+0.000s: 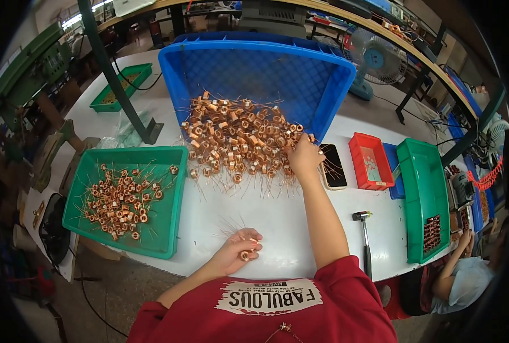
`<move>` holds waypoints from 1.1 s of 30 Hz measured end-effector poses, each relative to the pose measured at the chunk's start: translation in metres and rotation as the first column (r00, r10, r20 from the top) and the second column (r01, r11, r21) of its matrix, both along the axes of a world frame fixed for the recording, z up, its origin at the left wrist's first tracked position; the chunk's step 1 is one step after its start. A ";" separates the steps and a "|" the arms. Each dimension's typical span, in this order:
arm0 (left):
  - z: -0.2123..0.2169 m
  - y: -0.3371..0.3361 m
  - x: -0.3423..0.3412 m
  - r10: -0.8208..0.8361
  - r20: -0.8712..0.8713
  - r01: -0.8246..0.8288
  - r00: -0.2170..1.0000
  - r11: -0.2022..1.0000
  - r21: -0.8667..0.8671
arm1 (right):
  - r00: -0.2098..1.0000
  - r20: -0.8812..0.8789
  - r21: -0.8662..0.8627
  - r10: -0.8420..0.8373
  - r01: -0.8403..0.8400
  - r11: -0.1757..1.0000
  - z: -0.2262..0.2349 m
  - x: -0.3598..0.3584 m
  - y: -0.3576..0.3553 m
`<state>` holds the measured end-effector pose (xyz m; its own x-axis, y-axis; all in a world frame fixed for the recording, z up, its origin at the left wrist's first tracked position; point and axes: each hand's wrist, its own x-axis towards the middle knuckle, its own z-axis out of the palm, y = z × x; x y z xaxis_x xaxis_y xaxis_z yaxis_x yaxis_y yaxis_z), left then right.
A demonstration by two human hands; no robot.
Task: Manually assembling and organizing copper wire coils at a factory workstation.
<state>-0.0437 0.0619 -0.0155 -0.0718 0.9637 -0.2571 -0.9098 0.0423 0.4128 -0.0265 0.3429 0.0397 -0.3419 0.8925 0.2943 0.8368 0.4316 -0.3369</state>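
Note:
My left hand [237,251] is closed around a small copper coil [245,255], held low over the white table near my shirt. Thin wire ends stick up above its fingers. My right hand [305,157] reaches to the right edge of a big heap of copper coils [237,137], fingers curled at a coil there; the fingertips are partly hidden. Wire ends also poke out beside that hand, over the phone. The heap spills from a blue bin [226,71] tipped on its side onto the table. At left, a green tray [177,214] holds more coils [123,200].
Right of the heap are a phone [334,166], a red box [374,182], a hammer [366,240] and a long green tray [404,188] with dark parts. A shelf post [117,74] stands at left. A fan [374,57] is behind; another person [463,280] sits at right.

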 end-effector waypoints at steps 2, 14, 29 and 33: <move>-0.003 0.000 -0.002 -0.022 0.018 0.022 1.000 1.000 0.013 | 1.000 -0.018 -0.033 0.007 -0.007 0.999 0.001 0.004 -0.001; -0.002 0.000 -0.001 -0.107 -0.043 0.107 0.993 0.994 0.005 | 0.998 0.045 0.038 -0.046 0.044 0.998 0.005 0.054 -0.030; -0.008 -0.002 -0.002 0.023 0.092 -0.017 0.995 0.998 -0.065 | 0.040 -0.959 -0.189 -0.280 -0.828 0.528 0.027 0.163 -0.112; 0.017 0.000 0.004 0.071 0.024 -0.064 0.997 0.975 -0.211 | 0.024 -0.944 -0.174 -0.329 -0.884 0.433 0.014 0.177 -0.118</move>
